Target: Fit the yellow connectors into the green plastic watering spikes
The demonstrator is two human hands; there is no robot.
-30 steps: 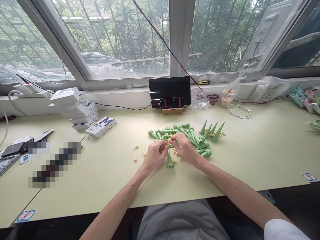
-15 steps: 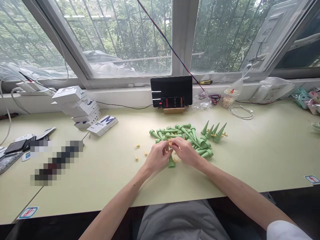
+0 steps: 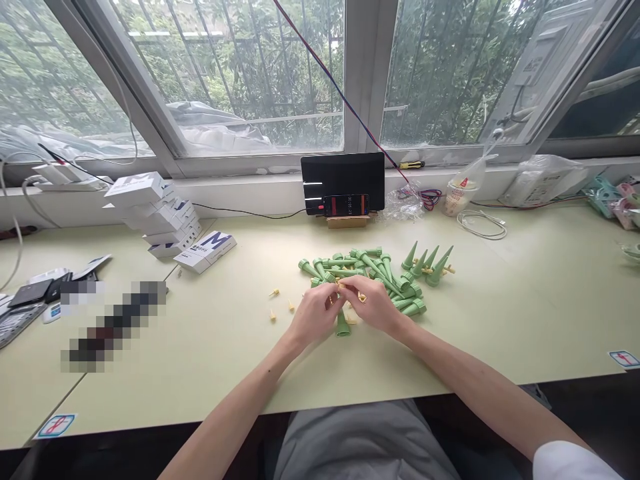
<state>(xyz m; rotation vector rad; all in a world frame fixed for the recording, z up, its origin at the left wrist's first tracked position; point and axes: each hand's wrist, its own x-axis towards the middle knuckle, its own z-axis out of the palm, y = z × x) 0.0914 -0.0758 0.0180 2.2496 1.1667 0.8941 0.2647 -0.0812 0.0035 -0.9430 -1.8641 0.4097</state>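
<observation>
My left hand (image 3: 315, 312) is closed around the narrow part of a green plastic spike (image 3: 343, 327), whose wide open end points down toward me. Fingertips of my right hand (image 3: 373, 303) pinch a small yellow plastic piece (image 3: 341, 285) at the spike's upper end. The two hands meet here, and fingers partly cover both parts. Just behind them lies a heap of green spikes (image 3: 370, 263). Loose yellow pieces (image 3: 273, 316) are scattered left of my left hand, and more show beneath my right hand.
Several green spikes (image 3: 433, 267) stand upright at the heap's right, with yellow pieces among them. A phone (image 3: 347, 205) leans on a black tablet (image 3: 343, 175) at the back. White boxes (image 3: 167, 217) are stacked at left; a bagged cup (image 3: 457, 195) and a coiled cable (image 3: 483, 225) are at right.
My right fingers have shifted slightly at the yellow piece. Both hands otherwise keep their place, and the heap looks the same.
</observation>
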